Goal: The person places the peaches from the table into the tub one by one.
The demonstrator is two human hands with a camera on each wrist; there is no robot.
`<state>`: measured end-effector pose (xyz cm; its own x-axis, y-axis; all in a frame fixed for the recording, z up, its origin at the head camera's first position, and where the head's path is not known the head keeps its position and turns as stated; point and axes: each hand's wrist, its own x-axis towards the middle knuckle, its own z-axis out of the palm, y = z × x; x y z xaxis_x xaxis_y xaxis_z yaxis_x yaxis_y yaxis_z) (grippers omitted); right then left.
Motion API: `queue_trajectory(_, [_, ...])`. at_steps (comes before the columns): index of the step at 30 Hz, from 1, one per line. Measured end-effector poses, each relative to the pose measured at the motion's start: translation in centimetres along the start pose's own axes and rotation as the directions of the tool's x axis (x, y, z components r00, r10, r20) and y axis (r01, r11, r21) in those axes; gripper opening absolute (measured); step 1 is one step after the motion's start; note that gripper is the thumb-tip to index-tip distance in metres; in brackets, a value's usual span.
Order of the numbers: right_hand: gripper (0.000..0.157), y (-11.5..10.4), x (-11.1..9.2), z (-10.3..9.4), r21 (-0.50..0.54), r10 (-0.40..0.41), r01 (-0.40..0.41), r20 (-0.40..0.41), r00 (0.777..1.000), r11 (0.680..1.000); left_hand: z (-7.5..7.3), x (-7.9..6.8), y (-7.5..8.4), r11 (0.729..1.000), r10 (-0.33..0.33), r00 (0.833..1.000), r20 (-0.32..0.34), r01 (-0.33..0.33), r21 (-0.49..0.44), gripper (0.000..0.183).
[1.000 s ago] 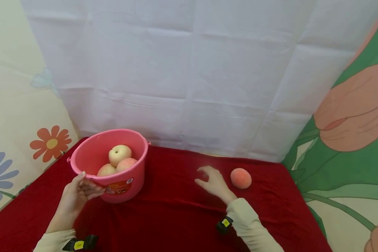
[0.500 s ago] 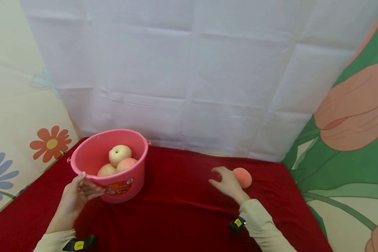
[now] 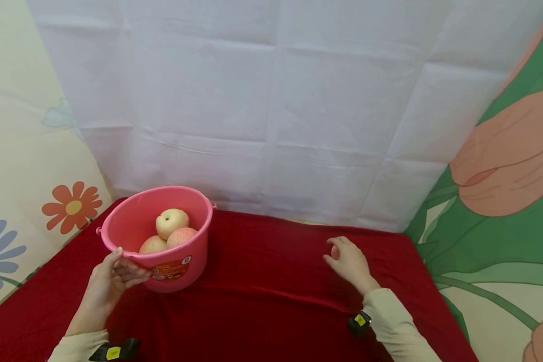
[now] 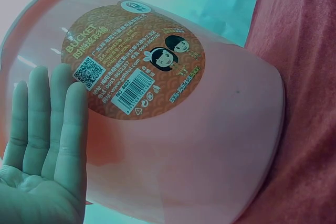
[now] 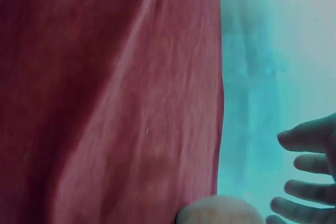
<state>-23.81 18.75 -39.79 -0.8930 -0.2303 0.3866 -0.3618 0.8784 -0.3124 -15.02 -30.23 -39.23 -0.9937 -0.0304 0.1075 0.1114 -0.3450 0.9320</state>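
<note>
A pink bucket (image 3: 194, 266) stands at the left of the red cloth, with two pale yellow round fruits (image 3: 172, 223) and a pinkish peach (image 3: 181, 236) inside. My left hand (image 3: 106, 284) holds its near rim, thumb on the edge and fingers along the outer wall. In the left wrist view, straight fingers (image 4: 72, 135) lie beside the bucket's orange label (image 4: 136, 61). On the right, my right hand (image 3: 350, 262) is over another peach (image 3: 335, 252), mostly hidden behind it in the head view. The right wrist view has spread fingers (image 5: 304, 190) beside the peach (image 5: 220, 212), apparently not closed round it.
Red cloth (image 3: 262, 311) covers the table. A white sheet (image 3: 271, 115) hangs behind its back edge. Flower-printed hangings (image 3: 18, 151) flank the table on the left and the right.
My right hand has moved rightward over the cloth to the lone peach and now covers most of it. My left hand and the bucket have stayed in place.
</note>
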Motion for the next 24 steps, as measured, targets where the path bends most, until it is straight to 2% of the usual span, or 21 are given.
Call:
queue_trajectory(7, [0.036,1.9,-0.5,0.2,-0.095,-0.024,0.012,-0.119,0.993,0.995,0.0,-0.1,0.1,1.0,-0.005,1.0,-0.003,0.005,-0.001,0.051])
queue_trajectory(11, [0.044,2.9,-0.6,0.6,-0.114,-0.012,-0.003,-0.131,0.991,0.993,0.1,0.0,0.1,1.0,-0.007,1.0,-0.005,0.007,0.007,0.051])
queue_trajectory(14, [0.051,3.4,-0.5,0.8,-0.11,0.031,-0.041,-0.097,0.995,0.993,0.2,0.0,0.1,1.0,0.009,1.0,0.014,-0.009,-0.002,0.051])
queue_trajectory(17, [0.061,3.7,-0.5,0.9,-0.078,0.091,-0.093,-0.028,0.995,0.993,0.2,0.0,0.1,1.0,0.019,0.999,0.026,-0.019,-0.013,0.052])
queue_trajectory(20, [0.069,3.8,-0.4,1.0,-0.036,0.149,-0.147,0.057,0.987,0.988,0.3,0.0,0.1,1.0,0.016,1.0,0.016,-0.016,-0.009,0.052])
queue_trajectory(24, [0.071,4.0,-0.3,1.3,-0.003,0.198,-0.199,0.131,0.971,0.98,0.3,-0.1,0.1,1.0,0.008,1.0,0.002,-0.008,0.005,0.051])
